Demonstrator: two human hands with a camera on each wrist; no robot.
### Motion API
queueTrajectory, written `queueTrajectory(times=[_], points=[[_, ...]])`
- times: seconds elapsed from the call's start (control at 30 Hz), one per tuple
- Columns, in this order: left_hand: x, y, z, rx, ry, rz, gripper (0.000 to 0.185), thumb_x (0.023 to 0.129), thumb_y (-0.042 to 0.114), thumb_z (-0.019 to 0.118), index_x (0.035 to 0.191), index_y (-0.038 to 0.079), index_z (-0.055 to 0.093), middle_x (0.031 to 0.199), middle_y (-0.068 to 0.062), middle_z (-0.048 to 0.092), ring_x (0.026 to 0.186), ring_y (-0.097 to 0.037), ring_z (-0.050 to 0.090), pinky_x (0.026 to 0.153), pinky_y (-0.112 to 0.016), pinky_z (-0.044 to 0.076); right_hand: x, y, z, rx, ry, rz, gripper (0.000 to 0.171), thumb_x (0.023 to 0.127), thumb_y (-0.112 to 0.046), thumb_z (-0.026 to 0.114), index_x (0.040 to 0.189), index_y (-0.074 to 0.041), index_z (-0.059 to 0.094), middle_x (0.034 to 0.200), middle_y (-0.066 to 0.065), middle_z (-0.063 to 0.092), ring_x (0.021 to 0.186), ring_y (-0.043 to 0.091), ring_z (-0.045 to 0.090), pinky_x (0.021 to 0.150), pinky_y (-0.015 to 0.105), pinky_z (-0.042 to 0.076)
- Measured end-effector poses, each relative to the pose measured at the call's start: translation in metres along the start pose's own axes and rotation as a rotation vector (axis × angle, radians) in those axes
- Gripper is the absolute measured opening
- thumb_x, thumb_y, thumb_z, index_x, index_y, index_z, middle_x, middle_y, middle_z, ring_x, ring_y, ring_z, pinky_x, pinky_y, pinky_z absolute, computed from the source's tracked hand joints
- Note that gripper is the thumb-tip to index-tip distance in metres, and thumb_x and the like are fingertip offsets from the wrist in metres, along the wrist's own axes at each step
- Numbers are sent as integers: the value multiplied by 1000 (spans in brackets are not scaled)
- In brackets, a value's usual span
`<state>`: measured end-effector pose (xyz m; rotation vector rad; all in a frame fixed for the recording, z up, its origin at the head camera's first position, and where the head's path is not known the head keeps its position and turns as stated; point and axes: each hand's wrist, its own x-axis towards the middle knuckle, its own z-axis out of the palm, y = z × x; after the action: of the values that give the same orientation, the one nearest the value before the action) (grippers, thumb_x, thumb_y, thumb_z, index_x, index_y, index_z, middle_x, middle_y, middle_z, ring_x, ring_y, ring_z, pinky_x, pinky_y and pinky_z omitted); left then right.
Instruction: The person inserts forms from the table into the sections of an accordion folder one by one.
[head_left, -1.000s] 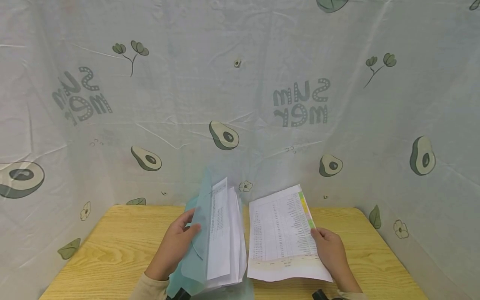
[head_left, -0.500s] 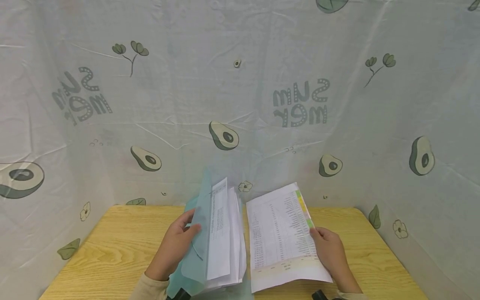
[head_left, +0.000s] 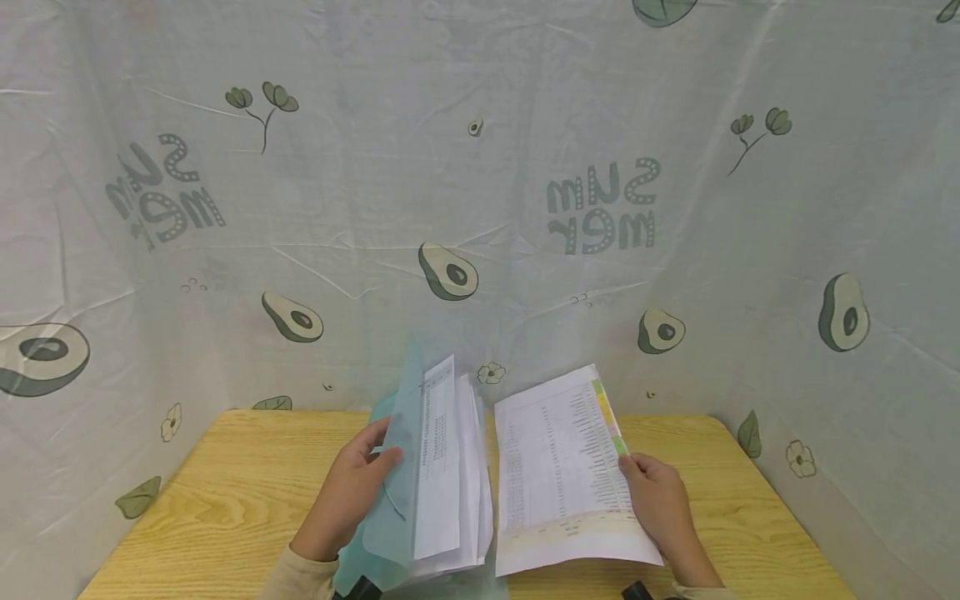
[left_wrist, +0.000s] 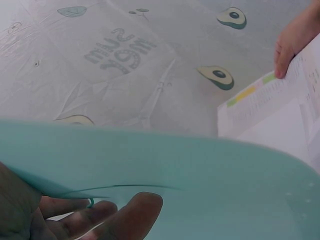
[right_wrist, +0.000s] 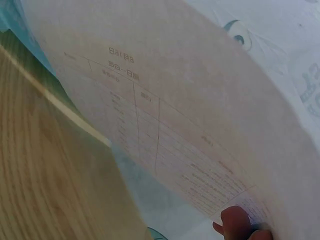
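My left hand [head_left: 352, 492] grips the green folder [head_left: 393, 467], propping it open; my right hand [head_left: 660, 504] pinches one printed sheet [head_left: 558, 467], lifted clear for reading.

One teal folder [head_left: 390, 508], one loose printed sheet [head_left: 562, 475], one wooden table [head_left: 225, 492], two hands

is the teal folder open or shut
Open: the left hand holds the folder cover raised off the papers, while the right hand holds one sheet aside.
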<state>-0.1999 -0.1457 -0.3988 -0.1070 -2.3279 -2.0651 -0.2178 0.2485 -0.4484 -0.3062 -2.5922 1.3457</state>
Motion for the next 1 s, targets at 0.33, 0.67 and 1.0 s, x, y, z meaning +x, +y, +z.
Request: queueTrajectory(times=[0.33,0.67,1.0], points=[[1,0,0,-8,-2,6,47,104,7,56,151,8,50,138,-17,57,112,-29,63,84,-41,57,-3,1,13,39,-16,6,42,109,-22,51,129,12,63,100,17,75,74,16,68,61,25,50],[1,1,0,-9,-3,13,47,104,6,55,151,6,49,139,-18,57,111,-30,63,83,-42,58,-3,1,14,14,27,2,42,109,-21,50,128,13,64,106,23,73,78,18,66,63,25,49],[0,1,-1,4,0,7,47,104,7,56,151,6,49,138,-17,56,113,-30,62,85,-41,57,-6,-1,22,45,31,-11,41,109,-22,51,128,12,64,102,20,74,77,16,65,62,25,49]])
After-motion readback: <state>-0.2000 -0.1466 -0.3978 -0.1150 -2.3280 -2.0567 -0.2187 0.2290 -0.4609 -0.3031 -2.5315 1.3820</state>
